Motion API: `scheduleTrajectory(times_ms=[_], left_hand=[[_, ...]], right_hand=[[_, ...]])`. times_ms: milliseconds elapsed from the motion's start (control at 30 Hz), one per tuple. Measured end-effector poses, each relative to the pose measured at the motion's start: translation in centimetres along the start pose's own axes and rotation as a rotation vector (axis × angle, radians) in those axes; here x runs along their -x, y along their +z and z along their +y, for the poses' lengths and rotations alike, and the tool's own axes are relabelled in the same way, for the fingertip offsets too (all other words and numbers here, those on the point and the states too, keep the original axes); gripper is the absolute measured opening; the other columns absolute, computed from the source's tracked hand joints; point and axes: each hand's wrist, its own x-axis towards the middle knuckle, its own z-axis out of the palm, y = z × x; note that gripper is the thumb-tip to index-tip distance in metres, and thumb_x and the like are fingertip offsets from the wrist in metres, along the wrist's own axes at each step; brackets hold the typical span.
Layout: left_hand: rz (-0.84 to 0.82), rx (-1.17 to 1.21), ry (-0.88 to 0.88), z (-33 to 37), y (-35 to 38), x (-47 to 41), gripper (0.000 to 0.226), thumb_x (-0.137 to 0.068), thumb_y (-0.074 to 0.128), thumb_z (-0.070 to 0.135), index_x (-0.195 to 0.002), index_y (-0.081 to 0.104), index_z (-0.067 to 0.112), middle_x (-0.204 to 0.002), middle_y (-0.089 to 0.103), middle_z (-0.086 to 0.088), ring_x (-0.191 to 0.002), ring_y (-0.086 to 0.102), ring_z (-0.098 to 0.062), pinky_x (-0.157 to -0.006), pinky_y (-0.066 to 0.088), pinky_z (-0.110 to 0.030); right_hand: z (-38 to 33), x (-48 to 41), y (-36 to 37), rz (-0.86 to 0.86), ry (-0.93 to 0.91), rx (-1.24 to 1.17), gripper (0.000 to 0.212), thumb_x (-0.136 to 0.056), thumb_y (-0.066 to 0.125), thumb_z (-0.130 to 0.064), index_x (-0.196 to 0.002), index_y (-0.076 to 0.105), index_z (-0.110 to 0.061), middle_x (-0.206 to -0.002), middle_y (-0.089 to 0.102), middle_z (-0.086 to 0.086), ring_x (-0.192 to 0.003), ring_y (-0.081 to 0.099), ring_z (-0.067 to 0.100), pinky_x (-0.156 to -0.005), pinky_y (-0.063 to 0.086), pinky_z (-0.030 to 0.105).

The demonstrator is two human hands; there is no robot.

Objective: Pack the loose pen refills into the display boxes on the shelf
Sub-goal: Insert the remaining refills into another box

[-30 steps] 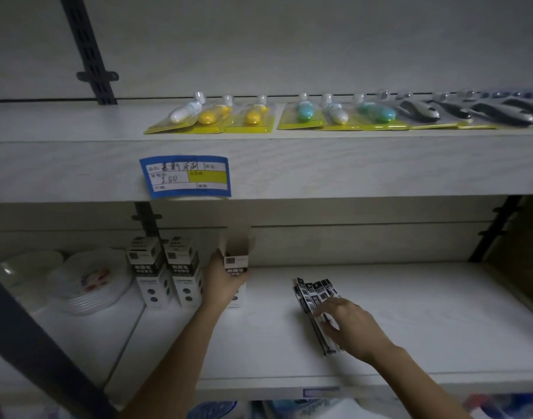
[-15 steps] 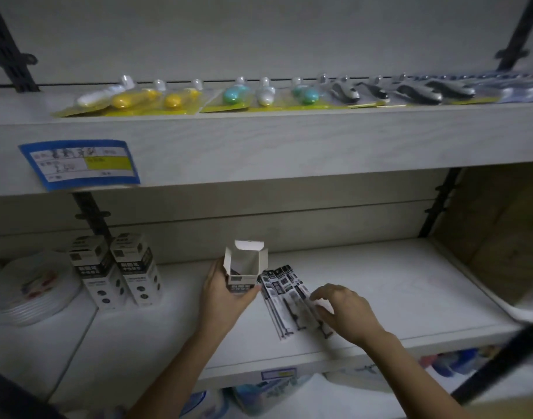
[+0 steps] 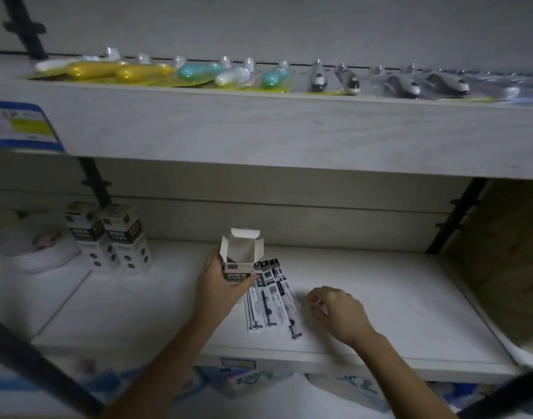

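My left hand (image 3: 218, 285) grips an open white display box (image 3: 240, 255) with a black label, its top flaps up, standing on the lower shelf (image 3: 380, 297). Several loose pen refills (image 3: 271, 297) in clear black-printed sleeves lie fanned on the shelf right beside the box. My right hand (image 3: 339, 313) hovers just right of the refills with fingers loosely curled and holds nothing. Two closed display boxes (image 3: 108, 237) stand upright at the left back of the shelf.
A stack of clear round lidded tubs (image 3: 38, 249) sits at far left. The upper shelf (image 3: 259, 128) carries several blister-packed items (image 3: 198, 74) and a blue price label (image 3: 20, 125). Black brackets (image 3: 452, 219) run up the back wall. A wooden side panel (image 3: 501, 252) closes the right end.
The box in my left hand moved right from beside the two closed boxes to next to the refills. My right hand lifted off the refills and drew back to their right.
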Motion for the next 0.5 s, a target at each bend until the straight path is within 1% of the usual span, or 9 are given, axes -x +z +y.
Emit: scheduleTrajectory(times_ms=[33, 100, 167, 233, 267, 367, 433, 500], left_hand=[[0.003, -0.010, 0.001, 0.1, 0.0, 0.0, 0.062, -0.061, 0.084, 0.017, -0.114, 0.051, 0.010, -0.103, 0.060, -0.002, -0.088, 0.059, -0.015, -0.066, 0.045, -0.012], [0.011, -0.028, 0.007, 0.1, -0.1, -0.3, 0.057, -0.061, 0.084, 0.016, -0.109, 0.052, 0.012, -0.101, 0.060, -0.003, -0.086, 0.059, -0.015, -0.066, 0.046, -0.014], [0.010, -0.058, 0.002, 0.2, -0.2, -0.6, 0.051, -0.061, 0.084, 0.017, -0.099, 0.049, 0.019, -0.097, 0.061, -0.004, -0.085, 0.060, -0.016, -0.067, 0.049, -0.020], [0.007, -0.091, -0.005, 0.3, -0.3, -1.0, 0.050, -0.061, 0.084, 0.019, -0.093, 0.046, 0.022, -0.095, 0.060, -0.006, -0.085, 0.060, -0.020, -0.070, 0.053, -0.031], [0.005, -0.100, -0.004, 0.3, -0.3, -1.1, 0.049, -0.061, 0.084, 0.020, -0.092, 0.046, 0.021, -0.094, 0.060, -0.006, -0.085, 0.060, -0.020, -0.072, 0.053, -0.034], [0.000, -0.099, -0.003, 0.3, -0.4, -1.4, 0.049, -0.061, 0.084, 0.019, -0.097, 0.050, 0.017, -0.096, 0.060, -0.006, -0.085, 0.059, -0.019, -0.072, 0.053, -0.032], [-0.011, -0.097, -0.002, 0.1, -0.4, -1.5, 0.050, -0.061, 0.084, 0.020, -0.096, 0.049, 0.020, -0.098, 0.062, -0.006, -0.086, 0.060, -0.019, -0.074, 0.055, -0.035], [-0.020, -0.091, 0.007, -0.1, -0.4, -1.5, 0.050, -0.061, 0.084, 0.021, -0.095, 0.047, 0.024, -0.098, 0.063, -0.006, -0.088, 0.061, -0.019, -0.076, 0.055, -0.039]], right_hand=[[0.1, -0.3, 0.2, -0.009, 0.014, -0.012, 0.021, -0.087, 0.047, -0.016, -0.098, 0.062, -0.024, -0.102, 0.066, -0.004, -0.094, 0.061, 0.020, -0.073, 0.050, 0.030], [-0.1, -1.1, 0.7, -0.013, 0.067, -0.081, 0.019, -0.088, 0.046, -0.017, -0.093, 0.064, -0.021, -0.097, 0.068, 0.000, -0.089, 0.063, 0.022, -0.072, 0.051, 0.031], [-0.6, -2.2, 1.1, -0.006, 0.131, -0.185, 0.021, -0.090, 0.047, -0.021, -0.092, 0.067, -0.016, -0.095, 0.070, 0.003, -0.087, 0.064, 0.024, -0.074, 0.051, 0.031], [-1.1, -3.7, 1.6, 0.006, 0.178, -0.255, 0.021, -0.091, 0.048, -0.021, -0.094, 0.068, -0.014, -0.099, 0.071, 0.006, -0.089, 0.065, 0.024, -0.077, 0.051, 0.031], [-1.3, -4.4, 2.0, 0.012, 0.205, -0.283, 0.020, -0.091, 0.050, -0.022, -0.098, 0.067, -0.014, -0.102, 0.070, 0.007, -0.092, 0.065, 0.024, -0.079, 0.050, 0.029], [-1.8, -6.4, 3.4, -0.012, 0.315, -0.348, 0.028, -0.090, 0.054, -0.031, -0.113, 0.062, -0.017, -0.113, 0.065, 0.007, -0.102, 0.061, 0.025, -0.083, 0.046, 0.027], [-2.2, -7.5, 4.4, -0.017, 0.367, -0.373, 0.034, -0.086, 0.059, -0.040, -0.113, 0.060, -0.019, -0.112, 0.064, 0.005, -0.100, 0.061, 0.024, -0.084, 0.049, 0.030], [-2.7, -8.3, 5.1, -0.014, 0.404, -0.330, 0.032, -0.084, 0.061, -0.043, -0.105, 0.059, -0.020, -0.107, 0.062, 0.003, -0.095, 0.061, 0.022, -0.082, 0.052, 0.034]])
